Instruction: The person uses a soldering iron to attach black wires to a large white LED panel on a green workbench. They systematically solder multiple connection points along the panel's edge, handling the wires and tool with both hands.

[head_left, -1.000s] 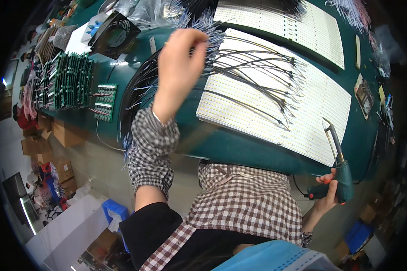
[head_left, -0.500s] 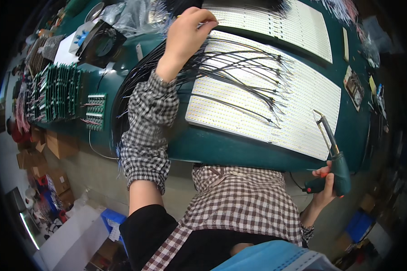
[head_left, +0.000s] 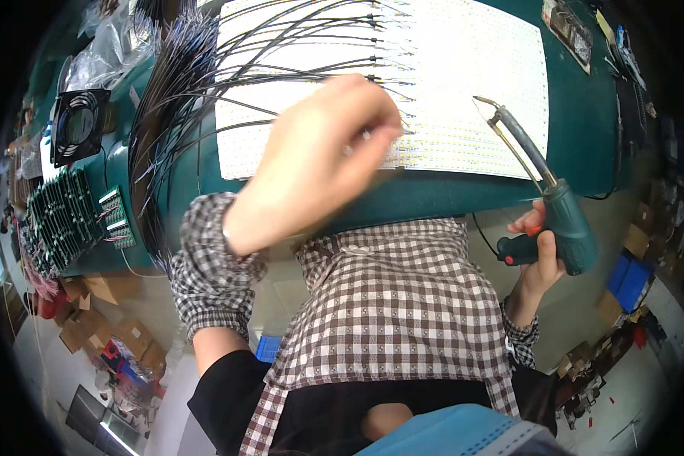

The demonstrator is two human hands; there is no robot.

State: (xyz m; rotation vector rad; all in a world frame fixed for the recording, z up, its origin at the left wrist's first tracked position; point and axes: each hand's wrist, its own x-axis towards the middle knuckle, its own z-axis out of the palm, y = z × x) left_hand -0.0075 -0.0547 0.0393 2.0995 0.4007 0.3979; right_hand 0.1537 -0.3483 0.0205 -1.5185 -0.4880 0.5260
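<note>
My left hand point(head_left: 323, 156) hovers over the near edge of a white panel of LED strips point(head_left: 448, 91), with its fingertips pinched on the end of a thin black wire point(head_left: 304, 76). Many such wires fan across the panel from a bundle point(head_left: 167, 99) at its left. My right hand point(head_left: 536, 254) grips a green pistol-shaped soldering iron point(head_left: 562, 220). Its bent metal tip point(head_left: 490, 106) points up over the panel's right part. The panel lies on a green bench point(head_left: 577, 129).
A black square fan point(head_left: 78, 125) sits at the bench's left end, with rows of green circuit boards point(head_left: 64, 220) below it. Clear plastic bags point(head_left: 102, 61) lie behind. Cardboard boxes point(head_left: 106, 330) and blue bins point(head_left: 631, 277) stand on the floor on both sides.
My left hand has come back from the far side of the panel to its near edge. My right hand has raised the soldering iron toward the panel. The view has closed in on the bench.
</note>
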